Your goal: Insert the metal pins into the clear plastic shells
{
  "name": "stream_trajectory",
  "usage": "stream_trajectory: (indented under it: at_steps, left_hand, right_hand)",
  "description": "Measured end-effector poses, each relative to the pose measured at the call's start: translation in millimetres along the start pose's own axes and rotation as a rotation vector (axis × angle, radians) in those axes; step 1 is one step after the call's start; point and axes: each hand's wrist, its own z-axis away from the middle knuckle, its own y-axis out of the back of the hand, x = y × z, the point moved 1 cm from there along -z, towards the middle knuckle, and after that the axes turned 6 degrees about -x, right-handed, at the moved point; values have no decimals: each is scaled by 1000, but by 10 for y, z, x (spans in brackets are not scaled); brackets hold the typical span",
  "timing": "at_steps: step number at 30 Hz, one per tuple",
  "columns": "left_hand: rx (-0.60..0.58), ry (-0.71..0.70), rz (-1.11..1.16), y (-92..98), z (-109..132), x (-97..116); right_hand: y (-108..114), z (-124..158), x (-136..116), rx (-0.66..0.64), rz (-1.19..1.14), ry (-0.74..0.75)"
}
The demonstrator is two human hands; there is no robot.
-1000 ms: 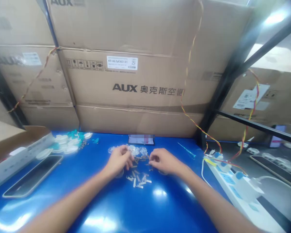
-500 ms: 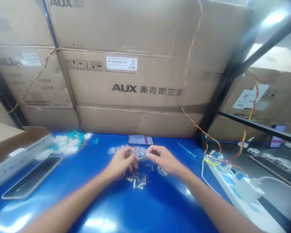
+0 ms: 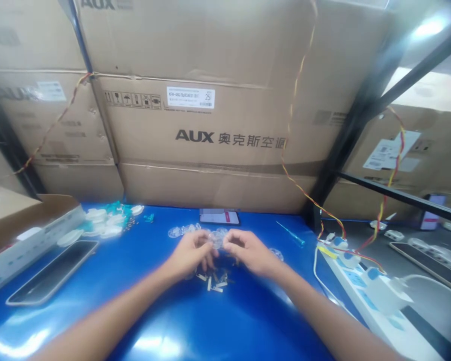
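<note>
Between my two hands, a clear round plastic part (image 3: 217,239) is pinched at its edges. My left hand (image 3: 196,250) has its thumb and forefinger on the left side of it, the other fingers curled below. On the right side, my right hand (image 3: 245,249) closes its fingertips on the same part. More clear round pieces (image 3: 177,231) lie behind my left hand, and another clear disc (image 3: 276,254) rests beyond my right hand. Small metal strips (image 3: 214,282) are scattered on the blue table just below the hands.
A phone (image 3: 220,217) lies at the back against cardboard boxes (image 3: 225,120). White caps (image 3: 107,223) and a dark tray-like panel (image 3: 52,273) are at left. A teal screwdriver (image 3: 291,234) and a power strip with plugs (image 3: 376,306) are at right.
My right hand has moved slightly left, nearer my left hand. The clear disc by my right hand now shows further right. The view has shifted slightly.
</note>
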Motion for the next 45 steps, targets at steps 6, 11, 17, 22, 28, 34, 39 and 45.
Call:
stream_trajectory:
  at_steps: [6, 11, 17, 22, 28, 34, 39, 45]
  left_hand:
    - [-28, 7, -44, 10, 13, -44]
    - [-43, 39, -61, 4, 25, -27]
    - [-51, 74, -7, 9, 27, 5]
    - [-43, 88, 28, 15, 20, 31]
    - [-36, 97, 34, 11, 4, 1]
    - [175, 58, -10, 98, -33, -21]
    - [389, -33, -43, 237, -42, 5]
    - [401, -43, -34, 238, -43, -3]
  right_hand:
    - [-8, 9, -87, 37, 297, 107]
    - [-33, 17, -32, 83, 433, 215]
    - [-78, 51, -5, 102, 629, 314]
    - [-90, 60, 6, 105, 800, 323]
    - [-92, 51, 27, 90, 964, 310]
    - [-14, 53, 12, 145, 855, 267]
    - [162, -1, 173, 170, 717, 222]
    - [360, -43, 505, 193, 763, -11]
